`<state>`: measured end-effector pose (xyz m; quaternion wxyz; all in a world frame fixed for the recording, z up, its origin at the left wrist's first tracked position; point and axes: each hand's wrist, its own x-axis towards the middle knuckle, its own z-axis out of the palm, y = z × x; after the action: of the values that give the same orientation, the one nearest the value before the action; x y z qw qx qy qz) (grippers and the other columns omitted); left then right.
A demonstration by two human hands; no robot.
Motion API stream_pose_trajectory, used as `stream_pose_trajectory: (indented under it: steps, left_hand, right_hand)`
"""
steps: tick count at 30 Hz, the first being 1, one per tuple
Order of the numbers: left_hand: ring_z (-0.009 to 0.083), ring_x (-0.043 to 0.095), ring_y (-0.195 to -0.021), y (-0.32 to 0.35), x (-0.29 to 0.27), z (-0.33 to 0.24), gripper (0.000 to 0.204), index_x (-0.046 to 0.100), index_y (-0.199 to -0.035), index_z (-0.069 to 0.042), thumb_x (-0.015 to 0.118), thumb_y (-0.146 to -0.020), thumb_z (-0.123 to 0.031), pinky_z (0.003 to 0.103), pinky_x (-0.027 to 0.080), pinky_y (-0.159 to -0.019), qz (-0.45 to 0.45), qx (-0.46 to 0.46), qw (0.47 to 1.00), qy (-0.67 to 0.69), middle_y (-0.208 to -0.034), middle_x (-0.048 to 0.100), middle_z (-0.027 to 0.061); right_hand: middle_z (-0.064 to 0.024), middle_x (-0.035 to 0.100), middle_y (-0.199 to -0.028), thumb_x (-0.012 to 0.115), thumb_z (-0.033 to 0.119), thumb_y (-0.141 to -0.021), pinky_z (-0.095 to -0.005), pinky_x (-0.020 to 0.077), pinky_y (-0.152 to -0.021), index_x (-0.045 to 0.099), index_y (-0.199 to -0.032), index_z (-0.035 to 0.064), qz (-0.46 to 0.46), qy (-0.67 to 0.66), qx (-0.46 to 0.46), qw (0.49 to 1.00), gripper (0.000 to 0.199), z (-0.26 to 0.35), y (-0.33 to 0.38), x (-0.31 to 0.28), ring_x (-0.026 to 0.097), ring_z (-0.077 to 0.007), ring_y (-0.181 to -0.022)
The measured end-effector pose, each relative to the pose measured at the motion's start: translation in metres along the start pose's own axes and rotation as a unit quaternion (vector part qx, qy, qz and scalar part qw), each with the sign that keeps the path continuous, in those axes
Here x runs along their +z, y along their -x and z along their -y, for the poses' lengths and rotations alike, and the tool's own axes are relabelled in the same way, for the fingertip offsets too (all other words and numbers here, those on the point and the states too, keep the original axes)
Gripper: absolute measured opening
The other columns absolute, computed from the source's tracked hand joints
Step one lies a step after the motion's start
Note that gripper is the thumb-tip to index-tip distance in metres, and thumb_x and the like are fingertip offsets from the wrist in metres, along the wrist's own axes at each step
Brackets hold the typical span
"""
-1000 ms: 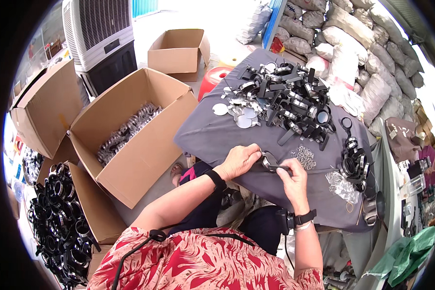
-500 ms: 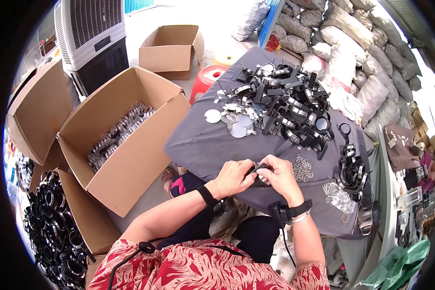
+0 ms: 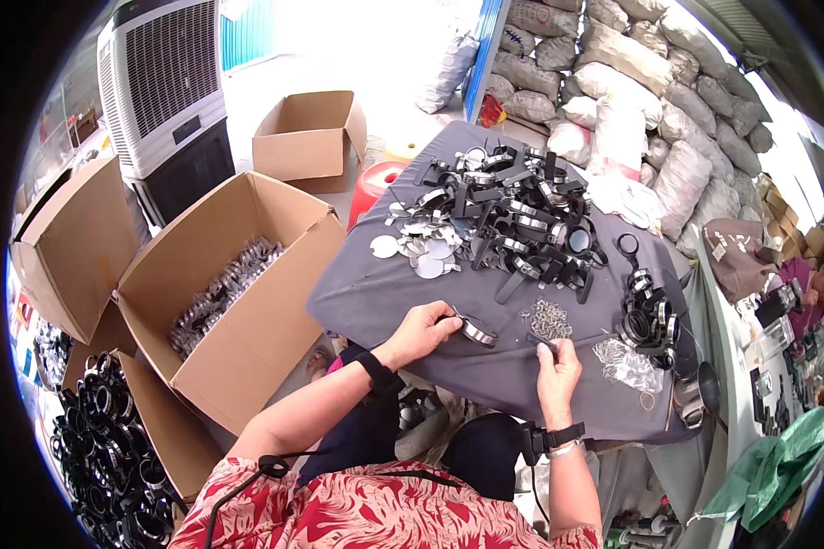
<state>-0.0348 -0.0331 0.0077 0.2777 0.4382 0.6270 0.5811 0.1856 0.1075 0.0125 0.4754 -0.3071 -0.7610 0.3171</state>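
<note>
At the near side of the grey-covered table [image 3: 384, 302], my left hand [image 3: 419, 334] is closed on a black-and-silver ring-shaped part [image 3: 478, 333], its round end pointing right. Apart from it, my right hand [image 3: 558, 371] pinches a small dark flat strip [image 3: 540, 342] between thumb and fingers. Just beyond the right hand lies a small heap of metal fasteners [image 3: 549, 319]. A big pile of black-and-silver ring parts [image 3: 526, 215] covers the far half of the table, with flat silver discs [image 3: 430, 265] at its left edge.
A clear plastic bag [image 3: 630, 366] of small metal pieces and more ring parts [image 3: 648, 311] lie at the table's right. Left of the table stands a cardboard box [image 3: 275, 339] with shiny parts inside. Black rings [image 3: 110, 448] fill the lower left. Stuffed sacks [image 3: 677, 174] are stacked behind.
My hands were together over the table's near edge and have drawn apart. The left keeps the ring part; the right has moved rightward with the dark strip. The view has shifted slightly.
</note>
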Motion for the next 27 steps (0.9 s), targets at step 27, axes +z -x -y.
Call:
stream_pose_trajectory:
  steps: [27]
  left_hand:
    - [0.0271, 0.067, -0.080, -0.157, -0.091, -0.062, 0.024, 0.069, -0.095, -0.003, 0.063, -0.078, -0.019, 0.034, 0.052, -0.073, -0.212, 0.170, 0.934, -0.234, -0.086, 0.068, 0.0166]
  right_hand:
    - [-0.0157, 0.057, -0.083, 0.061, 0.009, -0.085, -0.0445, 0.0436, -0.071, 0.053, -0.087, -0.0008, -0.024, 0.258, -0.055, 0.964, 0.012, -0.017, 0.016, -0.020, 0.056, -0.0362, -0.081]
